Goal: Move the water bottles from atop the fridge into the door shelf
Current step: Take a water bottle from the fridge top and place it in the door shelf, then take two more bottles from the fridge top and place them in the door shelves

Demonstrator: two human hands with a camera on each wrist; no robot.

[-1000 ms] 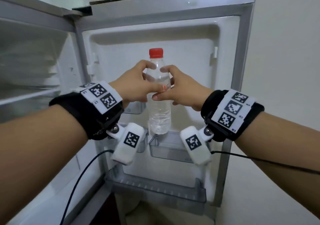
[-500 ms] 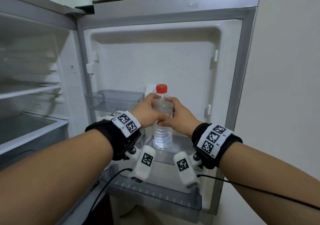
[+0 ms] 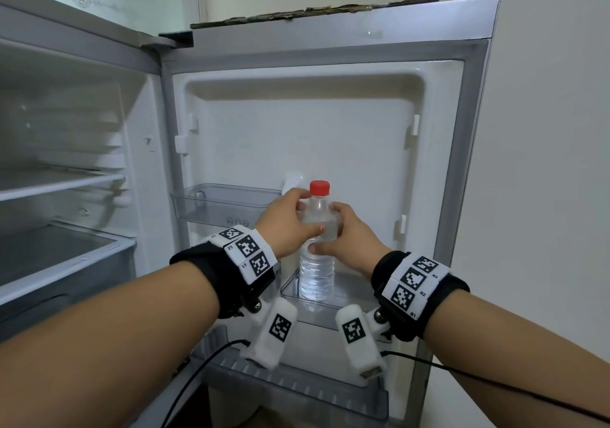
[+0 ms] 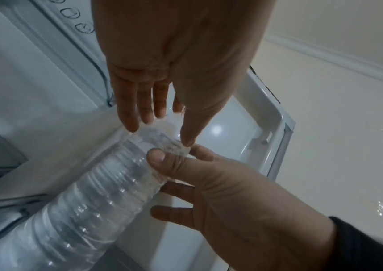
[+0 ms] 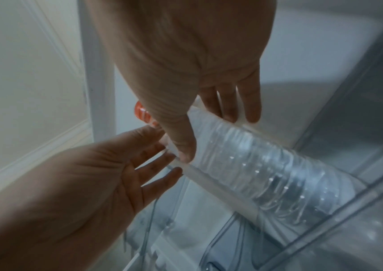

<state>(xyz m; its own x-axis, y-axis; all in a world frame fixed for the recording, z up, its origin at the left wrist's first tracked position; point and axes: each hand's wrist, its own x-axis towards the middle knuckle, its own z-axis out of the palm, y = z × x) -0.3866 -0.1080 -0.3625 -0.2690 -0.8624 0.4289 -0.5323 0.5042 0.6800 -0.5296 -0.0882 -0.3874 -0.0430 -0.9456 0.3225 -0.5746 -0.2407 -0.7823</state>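
I hold the water bottle (image 3: 317, 256) upright, left hand (image 3: 286, 226) and right hand (image 3: 343, 241) both gripping its shoulder, base inside the door shelf (image 3: 321, 315) at six o'clock; I'd seat it flat, then loosen.

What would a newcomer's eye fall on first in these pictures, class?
The clear water bottle with its red cap, upright at the centre with its base in the small clear door shelf. The left hand and right hand grip its upper part from either side, before the open fridge door.
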